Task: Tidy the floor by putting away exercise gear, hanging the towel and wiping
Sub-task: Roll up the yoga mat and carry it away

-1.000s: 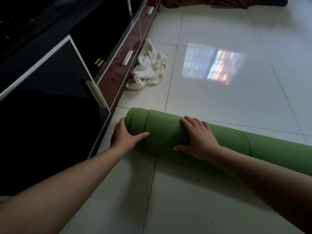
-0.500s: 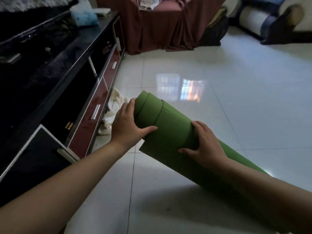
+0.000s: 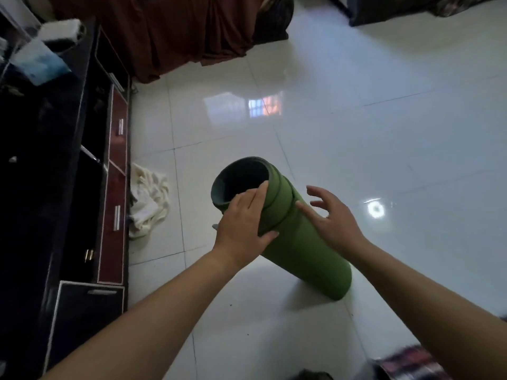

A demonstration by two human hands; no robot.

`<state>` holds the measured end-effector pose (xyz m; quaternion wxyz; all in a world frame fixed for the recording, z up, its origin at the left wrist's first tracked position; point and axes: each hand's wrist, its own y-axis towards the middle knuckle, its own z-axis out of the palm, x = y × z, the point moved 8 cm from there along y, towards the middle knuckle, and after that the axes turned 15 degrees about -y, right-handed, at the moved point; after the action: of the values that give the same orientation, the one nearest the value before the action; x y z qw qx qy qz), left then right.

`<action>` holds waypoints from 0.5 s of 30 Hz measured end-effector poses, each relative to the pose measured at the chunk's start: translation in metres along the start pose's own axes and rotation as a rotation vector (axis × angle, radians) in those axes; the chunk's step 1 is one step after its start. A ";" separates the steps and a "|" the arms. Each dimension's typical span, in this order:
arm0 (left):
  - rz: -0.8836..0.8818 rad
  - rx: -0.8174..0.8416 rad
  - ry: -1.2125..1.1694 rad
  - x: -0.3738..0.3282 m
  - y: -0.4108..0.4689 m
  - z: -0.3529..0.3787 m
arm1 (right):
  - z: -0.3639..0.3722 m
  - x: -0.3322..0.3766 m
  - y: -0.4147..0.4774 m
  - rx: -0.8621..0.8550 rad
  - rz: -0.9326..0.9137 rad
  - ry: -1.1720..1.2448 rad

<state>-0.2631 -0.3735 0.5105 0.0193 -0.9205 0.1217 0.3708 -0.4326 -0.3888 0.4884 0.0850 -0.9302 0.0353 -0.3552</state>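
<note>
Rolled green yoga mat [image 3: 307,248] stands tilted on its lower end on the white tile floor [image 3: 384,133], open upper end leaning toward the dark TV cabinet [image 3: 115,223]. Left hand [image 3: 241,220] grips the mat near its top rim, fingers over the side, thumb wrapped under. Right hand [image 3: 334,218] is spread wide beside the mat; contact unclear; crumpled white towel [image 3: 148,204] lies against the cabinet base.
</note>
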 end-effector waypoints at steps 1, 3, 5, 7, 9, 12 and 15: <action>-0.001 0.031 -0.012 -0.019 0.004 0.006 | -0.019 -0.002 0.000 0.001 0.029 0.025; -0.009 0.094 -0.040 -0.054 0.009 0.016 | -0.052 -0.006 0.000 0.024 0.102 0.063; -0.002 0.149 -0.049 -0.083 0.010 0.028 | -0.077 -0.012 0.002 0.059 0.165 0.086; 0.024 0.200 -0.036 -0.108 0.011 0.040 | -0.095 -0.017 0.005 0.094 0.205 0.078; 0.058 0.241 -0.030 -0.127 0.013 0.053 | -0.105 -0.023 0.007 0.135 0.218 0.024; 0.112 0.298 -0.065 -0.149 0.015 0.066 | -0.116 -0.040 0.006 0.157 0.231 0.017; 0.115 0.131 -0.148 -0.146 0.020 0.049 | -0.127 -0.059 -0.001 0.132 0.256 0.089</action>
<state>-0.4027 -0.3560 0.5769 0.0671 -0.8788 0.1965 0.4296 -0.5610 -0.3975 0.5426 0.1889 -0.8940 0.1338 -0.3837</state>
